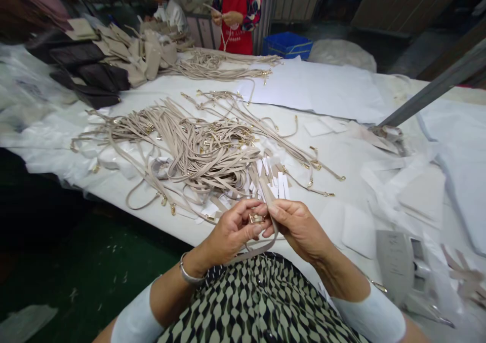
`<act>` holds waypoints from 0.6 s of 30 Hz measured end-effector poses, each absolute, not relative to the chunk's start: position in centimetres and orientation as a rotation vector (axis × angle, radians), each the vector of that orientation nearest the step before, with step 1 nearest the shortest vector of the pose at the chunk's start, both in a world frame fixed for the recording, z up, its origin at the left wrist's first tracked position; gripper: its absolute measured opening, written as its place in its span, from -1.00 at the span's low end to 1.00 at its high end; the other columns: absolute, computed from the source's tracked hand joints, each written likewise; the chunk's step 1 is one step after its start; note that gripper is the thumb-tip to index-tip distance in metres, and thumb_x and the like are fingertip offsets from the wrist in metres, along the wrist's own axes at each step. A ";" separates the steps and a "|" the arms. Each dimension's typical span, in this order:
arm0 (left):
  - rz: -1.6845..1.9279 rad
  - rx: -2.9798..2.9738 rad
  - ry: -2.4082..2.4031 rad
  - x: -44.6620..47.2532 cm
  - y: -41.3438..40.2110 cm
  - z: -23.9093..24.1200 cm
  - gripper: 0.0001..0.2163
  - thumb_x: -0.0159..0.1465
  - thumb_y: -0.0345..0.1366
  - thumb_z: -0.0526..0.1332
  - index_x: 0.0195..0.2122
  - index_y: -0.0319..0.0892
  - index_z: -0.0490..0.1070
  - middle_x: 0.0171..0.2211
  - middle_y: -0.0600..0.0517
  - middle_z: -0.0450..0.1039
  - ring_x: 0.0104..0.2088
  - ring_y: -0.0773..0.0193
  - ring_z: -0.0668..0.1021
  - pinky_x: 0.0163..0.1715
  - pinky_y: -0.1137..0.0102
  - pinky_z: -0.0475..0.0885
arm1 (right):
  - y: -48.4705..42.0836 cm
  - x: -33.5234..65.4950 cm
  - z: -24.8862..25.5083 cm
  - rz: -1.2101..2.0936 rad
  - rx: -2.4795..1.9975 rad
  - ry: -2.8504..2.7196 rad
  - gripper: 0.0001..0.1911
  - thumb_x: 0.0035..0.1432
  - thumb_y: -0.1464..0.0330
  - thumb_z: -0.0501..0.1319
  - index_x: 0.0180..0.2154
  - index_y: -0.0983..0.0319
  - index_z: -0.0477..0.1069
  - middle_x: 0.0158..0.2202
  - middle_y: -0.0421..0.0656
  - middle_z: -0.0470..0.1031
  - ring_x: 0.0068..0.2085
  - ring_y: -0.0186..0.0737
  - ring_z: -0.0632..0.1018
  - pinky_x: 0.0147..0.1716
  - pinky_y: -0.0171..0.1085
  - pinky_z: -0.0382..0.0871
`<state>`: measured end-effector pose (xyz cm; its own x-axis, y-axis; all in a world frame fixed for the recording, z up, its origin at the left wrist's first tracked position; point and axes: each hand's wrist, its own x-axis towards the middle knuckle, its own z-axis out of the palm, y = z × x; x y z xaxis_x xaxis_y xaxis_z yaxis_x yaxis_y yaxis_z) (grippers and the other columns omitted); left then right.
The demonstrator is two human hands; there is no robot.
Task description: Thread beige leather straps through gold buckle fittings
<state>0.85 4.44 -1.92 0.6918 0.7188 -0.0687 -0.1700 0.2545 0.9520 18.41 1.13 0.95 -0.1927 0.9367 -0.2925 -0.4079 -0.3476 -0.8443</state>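
While the strap (266, 193) runs up between both hands, the person holds its small gold buckle (256, 218) right at the middle, close to the body and just above the patterned lap, where it is easy to see. The left hand (231, 231) pinches the buckle between thumb and fingertips, so the metal sits steady. The right hand (299, 229) grips the strap just beside the buckle, fingers curled round it, and the loose end loops down below the wrists. Holding it up off the bench (341, 155) keeps this one strap clear of the big tangle of tan straps (190, 145) lying just ahead, within easy reach. Small white slips (275, 181) lie scattered by the pile's near edge. Further back sits a second heap of straps (224, 67) beside dark and tan bags (102, 59), where a person in a red apron (237, 16) stands with their own strap in hand.
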 end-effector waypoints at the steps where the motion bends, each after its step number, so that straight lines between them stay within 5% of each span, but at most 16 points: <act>1: 0.653 1.170 0.615 1.2 4.3 -2.1 -0.66 0.27 -0.25 0.22 0.05 -0.14 0.25 -0.28 0.02 0.39 -0.38 0.38 0.46 -0.40 0.50 0.37 | 1.1 19.0 1.1 1.690 -1.072 -0.768 -0.69 0.12 0.19 0.29 -0.27 0.32 0.54 -0.45 -0.10 0.55 -0.48 -0.34 0.54 -0.44 -0.40 0.44; 4: 0.616 1.241 0.736 1.5 4.5 -2.1 -0.73 0.29 -0.22 0.19 -0.03 -0.22 0.34 -0.37 0.03 0.38 -0.49 0.45 0.37 -0.52 0.54 0.29 | 0.9 21.0 1.1 1.608 -1.186 -0.805 -0.67 0.14 0.15 0.26 -0.25 0.31 0.52 -0.48 -0.12 0.54 -0.55 -0.37 0.50 -0.54 -0.42 0.40; 8: 0.642 1.307 0.701 1.6 4.8 -1.3 -0.75 0.28 -0.25 0.21 -0.05 -0.22 0.39 -0.31 -0.02 0.42 -0.41 0.41 0.39 -0.46 0.53 0.32 | 0.0 23.3 0.0 1.647 -1.300 -0.886 -0.65 0.19 0.12 0.20 -0.32 0.30 0.49 -0.60 -0.25 0.40 -0.68 -0.51 0.33 -0.72 -0.52 0.11; 18: 0.723 0.814 0.475 3.9 5.2 -0.7 -0.77 0.31 -0.25 0.15 -0.06 -0.23 0.40 -0.43 0.01 0.41 -0.62 0.48 0.37 -0.67 0.57 0.17 | -1.0 23.6 -0.9 1.871 -1.140 -0.878 -0.62 0.23 0.11 0.15 -0.38 0.32 0.45 -0.71 -0.33 0.23 -0.73 -0.55 0.17 -0.72 -0.48 -0.06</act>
